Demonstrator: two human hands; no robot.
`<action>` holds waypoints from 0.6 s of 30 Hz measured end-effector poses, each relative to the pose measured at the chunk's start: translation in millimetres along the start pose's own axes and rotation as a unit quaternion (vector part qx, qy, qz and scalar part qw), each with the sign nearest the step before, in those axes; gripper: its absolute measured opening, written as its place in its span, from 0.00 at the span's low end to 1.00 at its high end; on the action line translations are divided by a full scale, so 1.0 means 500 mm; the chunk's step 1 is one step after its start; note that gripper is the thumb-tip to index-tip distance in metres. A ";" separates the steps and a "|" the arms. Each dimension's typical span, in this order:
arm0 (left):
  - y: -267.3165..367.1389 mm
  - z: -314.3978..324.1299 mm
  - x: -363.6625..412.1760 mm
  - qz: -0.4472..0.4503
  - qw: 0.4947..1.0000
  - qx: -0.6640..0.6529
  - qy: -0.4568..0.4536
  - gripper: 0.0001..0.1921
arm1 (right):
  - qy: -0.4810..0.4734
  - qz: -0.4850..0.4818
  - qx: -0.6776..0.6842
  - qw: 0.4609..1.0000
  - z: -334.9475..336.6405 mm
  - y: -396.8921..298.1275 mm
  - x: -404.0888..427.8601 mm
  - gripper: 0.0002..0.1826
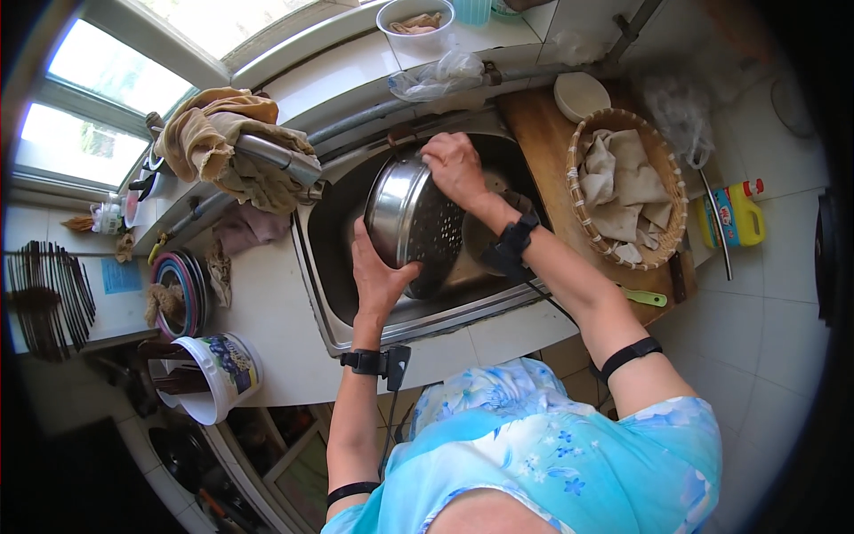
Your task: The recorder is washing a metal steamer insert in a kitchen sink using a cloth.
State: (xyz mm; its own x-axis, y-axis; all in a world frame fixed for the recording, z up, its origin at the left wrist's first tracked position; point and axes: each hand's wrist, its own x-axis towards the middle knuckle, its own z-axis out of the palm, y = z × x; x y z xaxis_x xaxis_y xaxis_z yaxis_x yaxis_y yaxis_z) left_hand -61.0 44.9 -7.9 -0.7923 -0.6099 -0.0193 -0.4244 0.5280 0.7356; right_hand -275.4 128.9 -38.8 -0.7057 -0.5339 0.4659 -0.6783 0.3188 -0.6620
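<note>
A stainless steel steamer pot with a perforated base (400,213) is tilted on its side over the metal sink (333,247). My left hand (379,274) holds its near rim, thumb and fingers spread around the edge. At the far edge, my right hand (455,167) grips the pot with bent fingers. Behind my right forearm, a round metal vessel (482,240) sits partly hidden in the sink. Cloths (233,143) hang over a metal faucet at the sink's left.
On the wooden board (534,143) at the right stand a wicker basket with cloths (574,180), a white bowl (582,97) and a green-handled tool (644,296). A white bucket (230,374) stands at the left counter edge, near stacked basins (200,294). A yellow bottle (750,213) is farther right.
</note>
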 end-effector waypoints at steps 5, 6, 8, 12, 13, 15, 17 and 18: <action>-0.004 0.011 0.001 0.034 0.999 0.007 0.010 0.56 | -0.043 -0.134 0.034 0.989 -0.036 -0.108 -0.039 0.04; 0.001 0.012 -0.001 0.035 0.999 0.005 0.007 0.56 | -0.018 -0.128 0.037 0.991 -0.032 -0.081 -0.033 0.03; 0.016 0.006 0.000 0.028 1.000 0.001 -0.003 0.56 | -0.014 -0.064 0.011 0.998 -0.029 -0.026 0.001 0.06; 0.017 0.014 0.003 0.041 0.999 0.007 -0.002 0.55 | -0.040 -0.019 -0.042 0.998 -0.024 -0.009 0.020 0.08; 0.011 0.014 0.001 0.036 0.999 0.007 -0.001 0.55 | -0.037 -0.036 -0.053 0.997 -0.023 -0.040 -0.002 0.09; -0.002 0.011 -0.006 0.046 0.999 0.005 0.008 0.55 | -0.038 -0.096 -0.006 0.995 -0.037 -0.099 -0.045 0.10; -0.001 0.015 -0.004 0.049 0.999 -0.002 0.006 0.55 | 0.027 -0.166 -0.028 0.985 -0.047 -0.124 -0.072 0.07; 0.000 0.016 -0.006 0.051 0.999 -0.006 0.005 0.55 | 0.026 -0.167 -0.029 0.985 -0.049 -0.112 -0.065 0.07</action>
State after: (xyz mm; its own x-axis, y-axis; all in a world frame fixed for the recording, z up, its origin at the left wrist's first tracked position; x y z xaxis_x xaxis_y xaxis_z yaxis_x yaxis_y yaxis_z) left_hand -62.3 51.4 -13.0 -0.8262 -0.5599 0.0631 -0.3370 0.5808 0.7410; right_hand -219.5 147.5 -2.1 -0.4497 -0.5760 0.6827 -0.8839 0.1768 -0.4330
